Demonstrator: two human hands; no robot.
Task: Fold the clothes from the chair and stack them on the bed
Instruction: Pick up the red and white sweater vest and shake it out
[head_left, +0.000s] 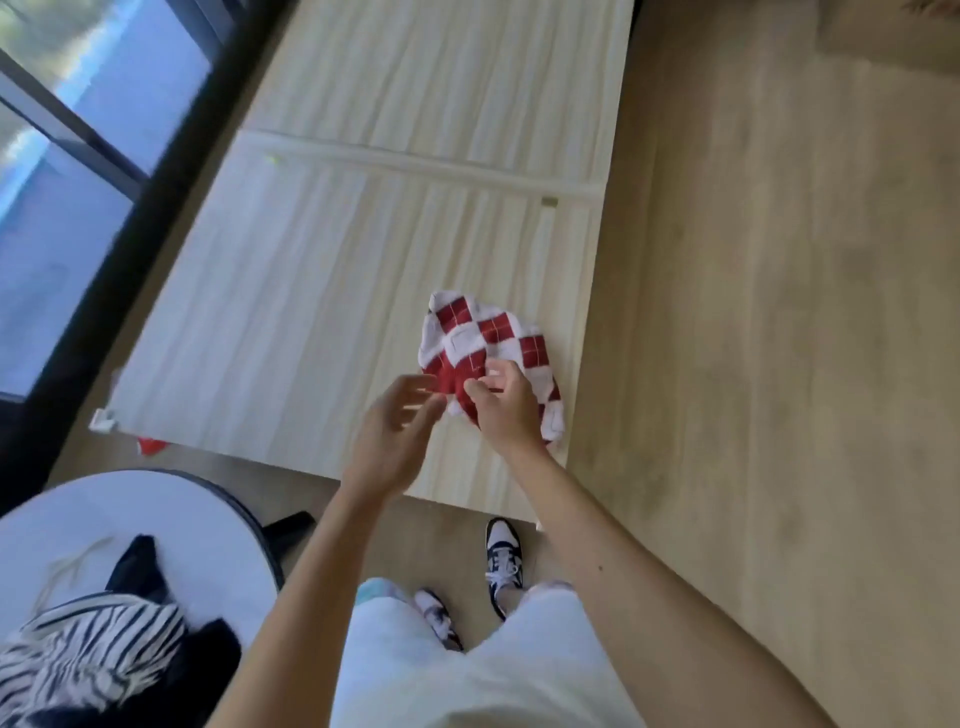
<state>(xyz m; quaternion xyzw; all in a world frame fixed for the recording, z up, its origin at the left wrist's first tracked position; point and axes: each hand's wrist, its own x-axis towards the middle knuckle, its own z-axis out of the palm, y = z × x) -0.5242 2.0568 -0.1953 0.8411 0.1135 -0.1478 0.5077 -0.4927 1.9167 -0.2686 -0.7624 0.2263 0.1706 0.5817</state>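
Observation:
A red-and-white checked garment (483, 338) lies folded small on the pale wooden bed platform (311, 291), close to its near right corner. My right hand (501, 400) rests on the garment's near edge, fingers pinching the cloth. My left hand (397, 431) hovers just left of it with fingers spread, holding nothing. At the lower left a round white chair (156, 519) carries a black-and-white striped garment (88, 649) and dark clothes (140, 566).
A dark-framed window (78, 156) runs along the left. Light wood floor (779, 364) spreads to the right of the platform. A small red object (150, 445) lies on the floor by the platform's near left corner. My sneakers (503, 556) stand at the platform's edge.

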